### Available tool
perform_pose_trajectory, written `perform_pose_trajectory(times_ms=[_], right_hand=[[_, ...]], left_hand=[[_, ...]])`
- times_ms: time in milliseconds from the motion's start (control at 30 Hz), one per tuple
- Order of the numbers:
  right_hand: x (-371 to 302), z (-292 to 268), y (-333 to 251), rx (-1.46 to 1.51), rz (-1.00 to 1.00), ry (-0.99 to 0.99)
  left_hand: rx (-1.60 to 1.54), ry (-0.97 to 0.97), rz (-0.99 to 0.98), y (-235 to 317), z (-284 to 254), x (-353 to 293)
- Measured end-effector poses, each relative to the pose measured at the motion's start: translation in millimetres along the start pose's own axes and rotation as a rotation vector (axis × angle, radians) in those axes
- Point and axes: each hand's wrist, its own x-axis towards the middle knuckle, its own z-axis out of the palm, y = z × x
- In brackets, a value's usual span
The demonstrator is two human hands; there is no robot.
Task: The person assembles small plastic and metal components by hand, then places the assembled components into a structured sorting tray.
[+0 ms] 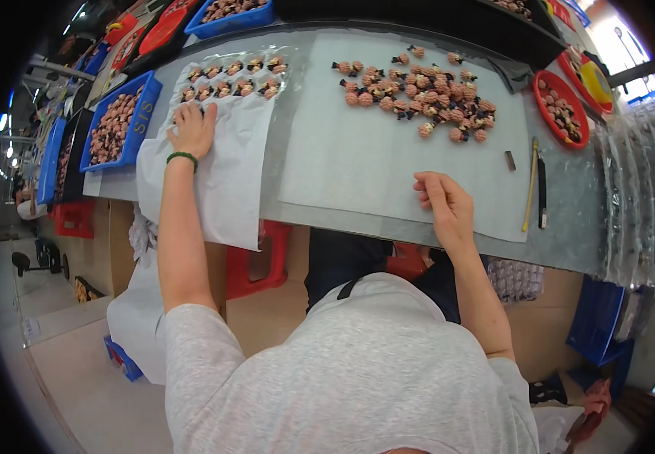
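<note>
My left hand (191, 130) lies with fingers spread on a white sheet (225, 170), a green bracelet at its wrist. Just beyond its fingertips, small pink-and-black figurines (224, 89) stand in rows on the sheet, under or beside clear plastic. My right hand (448, 204) hovers by the front edge of a pale mat (327, 159). Its fingers are loosely curled in, and nothing shows between them. Farther back on the mat lies a loose heap of similar pink figurines (437, 91). Some of these lie apart at the heap's edges.
A blue bin (146, 98) of pink pieces stands left of the sheet. At the right are a red bowl (583, 113) of pieces, a thin yellow stick (530, 185), a black pen-like tool (542, 193) and hanging clear plastic sleeves (641, 197). A red stool (267, 261) stands below the table.
</note>
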Motion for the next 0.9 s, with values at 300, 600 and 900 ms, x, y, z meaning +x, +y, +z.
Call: perform_pose_trajectory(times_ms=[300, 600, 900], right_hand=[[68.2, -2.6, -13.8, -0.687, -0.449, 0.147], [41.3, 0.3, -24.4, -0.404, -0.316, 0.087], [-12.8, -0.9, -15.7, -0.292, -0.189, -0.007]], left_hand=[[0.063, 0.093, 0.059, 12.6, -15.5, -25.1], [-1.178, -0.175, 0.647, 158.3, -63.1, -178.4], [-1.877, -1.101, 0.075, 218.8, 5.8, -204.7]])
